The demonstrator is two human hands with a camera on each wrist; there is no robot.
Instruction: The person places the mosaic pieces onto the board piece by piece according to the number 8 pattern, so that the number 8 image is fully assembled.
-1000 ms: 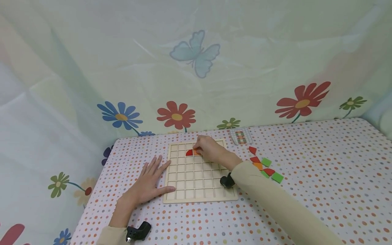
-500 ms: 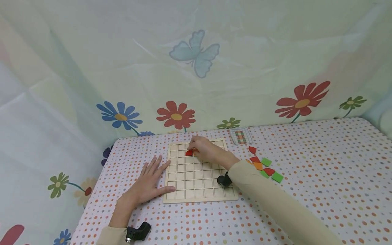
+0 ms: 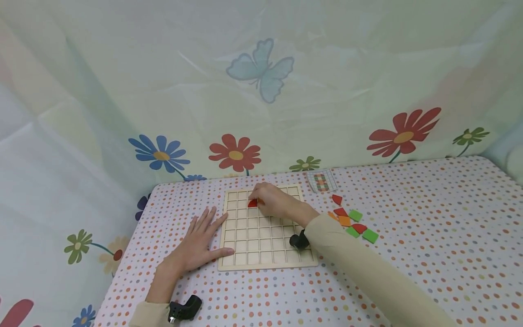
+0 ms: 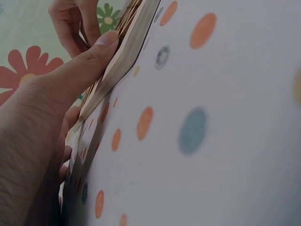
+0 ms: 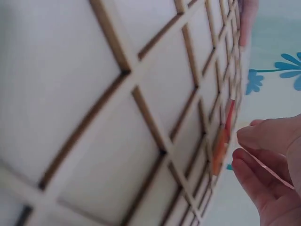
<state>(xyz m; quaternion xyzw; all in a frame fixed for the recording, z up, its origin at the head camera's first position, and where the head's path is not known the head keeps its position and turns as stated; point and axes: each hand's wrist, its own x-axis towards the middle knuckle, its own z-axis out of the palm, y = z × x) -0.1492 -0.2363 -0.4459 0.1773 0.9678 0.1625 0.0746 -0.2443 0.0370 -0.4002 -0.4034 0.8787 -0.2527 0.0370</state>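
Note:
A wooden grid board [image 3: 253,234] lies on the table. Beside its left edge my left hand [image 3: 194,250] rests flat with fingers spread, its thumb over the board's front left corner. In the left wrist view that thumb [image 4: 89,63] lies on the board's rim [image 4: 115,70]. My right hand [image 3: 271,200] is over the board's far rows, fingertips right at a red quarter-round tile [image 3: 252,203] set in a cell. The right wrist view shows an orange tile [image 5: 218,155] next to the red one, with thumb and fingers bent close by and nothing seen between them.
Right of the board lie several loose tiles: red [image 3: 337,200], orange [image 3: 344,221] and green [image 3: 370,235]. A pattern card [image 3: 322,181] lies behind the board's far right corner. A flowered cloth [image 3: 347,91] hangs behind the dotted tablecloth [image 3: 429,227].
My right hand has shifted slightly left, from the orange tile to the red one, and covers the orange in the head view. The left hand has stayed still.

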